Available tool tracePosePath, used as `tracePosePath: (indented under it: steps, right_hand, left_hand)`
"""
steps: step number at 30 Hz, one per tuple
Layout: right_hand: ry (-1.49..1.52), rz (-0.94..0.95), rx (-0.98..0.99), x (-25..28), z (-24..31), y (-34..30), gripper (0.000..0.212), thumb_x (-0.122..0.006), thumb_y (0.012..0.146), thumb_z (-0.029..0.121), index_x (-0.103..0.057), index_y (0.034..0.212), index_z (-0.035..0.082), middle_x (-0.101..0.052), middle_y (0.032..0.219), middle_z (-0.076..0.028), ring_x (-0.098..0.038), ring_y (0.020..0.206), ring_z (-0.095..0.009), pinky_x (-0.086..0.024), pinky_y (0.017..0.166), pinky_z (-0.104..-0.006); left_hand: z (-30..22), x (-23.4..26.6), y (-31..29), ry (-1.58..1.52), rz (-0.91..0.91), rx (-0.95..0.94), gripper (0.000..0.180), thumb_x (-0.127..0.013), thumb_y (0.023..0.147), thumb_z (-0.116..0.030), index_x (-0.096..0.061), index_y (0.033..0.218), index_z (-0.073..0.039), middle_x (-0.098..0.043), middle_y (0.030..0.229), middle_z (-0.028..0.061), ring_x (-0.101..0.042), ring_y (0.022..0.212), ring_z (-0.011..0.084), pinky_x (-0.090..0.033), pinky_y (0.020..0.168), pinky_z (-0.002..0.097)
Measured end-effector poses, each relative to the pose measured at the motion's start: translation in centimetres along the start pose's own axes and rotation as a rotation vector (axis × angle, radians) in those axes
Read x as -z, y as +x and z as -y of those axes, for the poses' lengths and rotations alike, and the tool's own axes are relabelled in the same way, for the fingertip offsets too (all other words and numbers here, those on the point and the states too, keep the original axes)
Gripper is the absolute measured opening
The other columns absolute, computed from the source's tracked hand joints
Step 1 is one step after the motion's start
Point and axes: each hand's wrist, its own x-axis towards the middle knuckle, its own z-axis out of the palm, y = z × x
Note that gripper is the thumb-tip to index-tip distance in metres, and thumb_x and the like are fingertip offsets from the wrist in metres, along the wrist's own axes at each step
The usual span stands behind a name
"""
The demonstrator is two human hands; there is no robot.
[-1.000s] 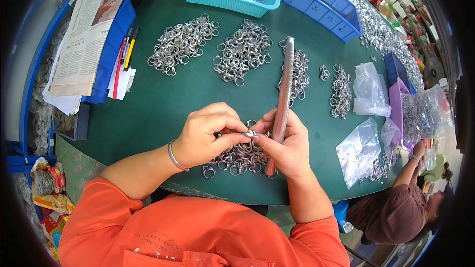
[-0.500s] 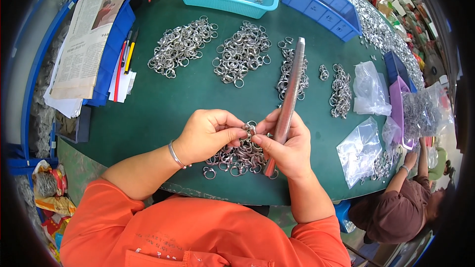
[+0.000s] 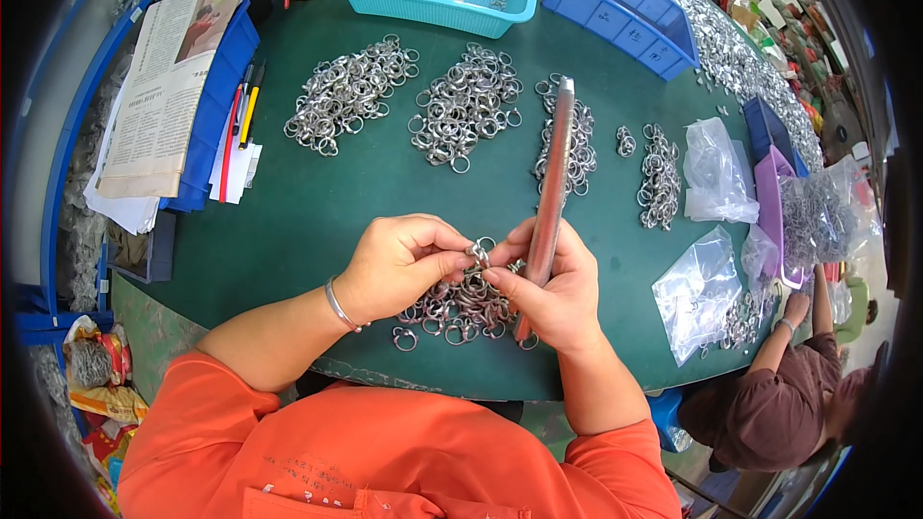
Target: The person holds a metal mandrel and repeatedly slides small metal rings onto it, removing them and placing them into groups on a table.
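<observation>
A silvery ring is pinched between the thumb and finger of my left hand. My right hand grips a tapered metal ring mandrel, its narrow end pointing up and away and its reddish end toward me. The right thumb and forefinger also reach the ring's side; whether they touch it I cannot tell. Just beneath both hands lies a pile of rings, partly hidden by the fingers. Beyond the mandrel another ring heap is partly covered by it.
Two larger ring heaps lie farther left on the green table. Smaller ring piles and clear plastic bags are at right. A turquoise basket and blue bin stand behind. A co-worker sits at right.
The mandrel's narrow end has swung slightly left and the mandrel stands more upright. The ring between my fingers has turned a little; both hands stay almost in place.
</observation>
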Motion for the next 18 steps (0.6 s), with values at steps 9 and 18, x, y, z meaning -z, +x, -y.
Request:
tracePosePath:
  steps: [9,18]
  right_hand:
    - [0.026,-0.022,0.03,0.17,-0.13,0.02,0.03,-0.063,0.074,-0.008,-0.047,0.099,0.0,-0.061,0.086,-0.009,-0.06,0.08,-0.012,-0.051,0.07,-0.0248]
    - [-0.007,-0.018,0.055,0.19,-0.27,0.0,0.029,-0.063,0.075,-0.008,-0.048,0.098,0.0,-0.061,0.086,-0.009,-0.06,0.08,-0.012,-0.05,0.071,-0.0246]
  left_hand:
    - [-0.45,0.13,0.04,-0.03,0.01,0.031,0.012,-0.059,0.085,-0.007,-0.061,0.087,0.004,-0.063,0.079,0.0078,-0.059,0.066,0.01,-0.05,0.059,0.0222]
    - [-0.79,0.16,0.11,-0.045,0.023,0.077,0.017,-0.055,0.088,-0.011,-0.06,0.088,0.006,-0.063,0.081,0.0105,-0.06,0.065,0.0127,-0.051,0.059,0.0242]
